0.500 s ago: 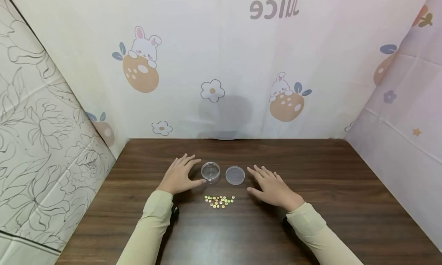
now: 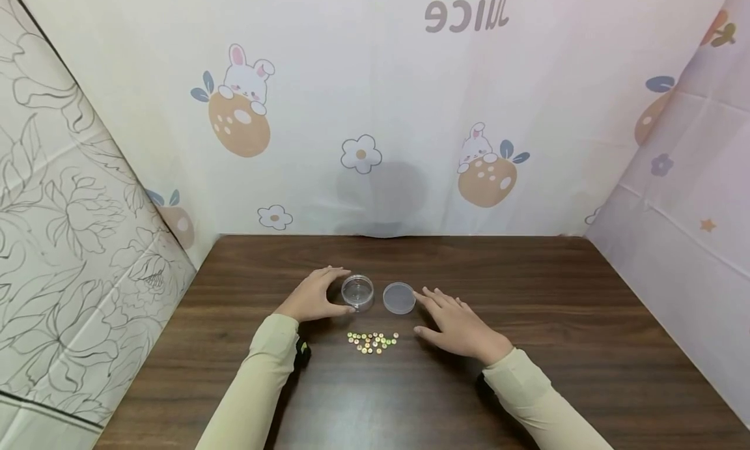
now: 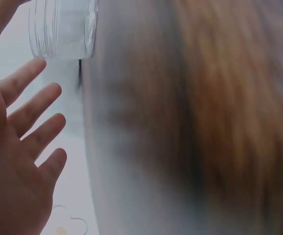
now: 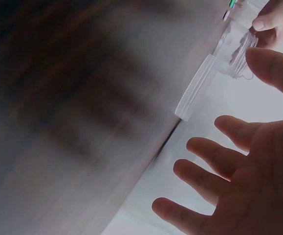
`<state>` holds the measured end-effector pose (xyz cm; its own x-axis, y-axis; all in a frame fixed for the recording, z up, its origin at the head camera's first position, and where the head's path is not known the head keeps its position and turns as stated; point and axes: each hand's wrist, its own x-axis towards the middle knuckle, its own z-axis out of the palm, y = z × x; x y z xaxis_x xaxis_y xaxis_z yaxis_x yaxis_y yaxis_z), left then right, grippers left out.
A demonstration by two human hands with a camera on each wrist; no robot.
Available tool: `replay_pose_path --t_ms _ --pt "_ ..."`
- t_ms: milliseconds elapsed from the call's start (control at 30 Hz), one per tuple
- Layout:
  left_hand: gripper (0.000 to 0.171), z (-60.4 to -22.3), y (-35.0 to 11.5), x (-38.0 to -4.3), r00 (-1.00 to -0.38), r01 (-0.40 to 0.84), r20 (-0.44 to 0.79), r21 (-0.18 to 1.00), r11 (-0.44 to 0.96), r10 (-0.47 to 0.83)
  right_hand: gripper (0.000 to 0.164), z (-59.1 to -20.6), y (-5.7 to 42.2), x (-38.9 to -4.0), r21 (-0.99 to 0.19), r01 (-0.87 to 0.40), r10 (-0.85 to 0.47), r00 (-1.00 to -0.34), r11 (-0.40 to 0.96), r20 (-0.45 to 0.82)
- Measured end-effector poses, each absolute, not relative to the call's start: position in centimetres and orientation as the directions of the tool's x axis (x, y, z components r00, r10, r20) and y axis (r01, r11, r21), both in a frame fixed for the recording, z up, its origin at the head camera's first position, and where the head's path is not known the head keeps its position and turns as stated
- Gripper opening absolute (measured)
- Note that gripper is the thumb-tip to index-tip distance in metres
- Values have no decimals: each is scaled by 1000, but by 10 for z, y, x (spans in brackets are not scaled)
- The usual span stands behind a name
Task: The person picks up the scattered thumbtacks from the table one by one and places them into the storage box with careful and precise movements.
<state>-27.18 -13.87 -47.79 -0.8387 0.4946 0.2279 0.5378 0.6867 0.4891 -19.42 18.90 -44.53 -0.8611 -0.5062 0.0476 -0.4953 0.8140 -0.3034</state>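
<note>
A clear round jar [image 2: 357, 294] stands without a lid on the table. My left hand [image 2: 316, 296] is spread around its left side, thumb at the front and index finger at the back. In the left wrist view the index fingertip is at the edge of the jar [image 3: 65, 29]; firm contact cannot be made out. Right of the jar lies a clear round lid [image 2: 400, 298]. My right hand [image 2: 459, 326] is beside it, fingers extended and holding nothing, the index fingertip close to the lid's right edge. Several small, round, gold-coloured beads [image 2: 375, 339] lie scattered in front of both.
The dark wooden table [image 2: 562, 346] ends at a pale printed curtain [image 2: 410, 111] behind. More fabric hangs at the left side [image 2: 76, 228] and the right side [image 2: 691, 209].
My left hand has moved in around the jar, its fingers closer together. My right hand has shifted slightly left to the lid's edge. The jar, lid and beads have stayed put.
</note>
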Motion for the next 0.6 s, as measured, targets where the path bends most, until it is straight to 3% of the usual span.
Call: replay_pose_path --t_ms 233,600 --pt "87 -483 -134 -276 -846 464 147 676 573 513 67 -445 185 -190 -306 -521 -533 -845 796 52" --pt "96 -486 -127 -276 -856 365 97 809 460 508 67 -444 178 -183 -294 -528 -544 -838 797 32"
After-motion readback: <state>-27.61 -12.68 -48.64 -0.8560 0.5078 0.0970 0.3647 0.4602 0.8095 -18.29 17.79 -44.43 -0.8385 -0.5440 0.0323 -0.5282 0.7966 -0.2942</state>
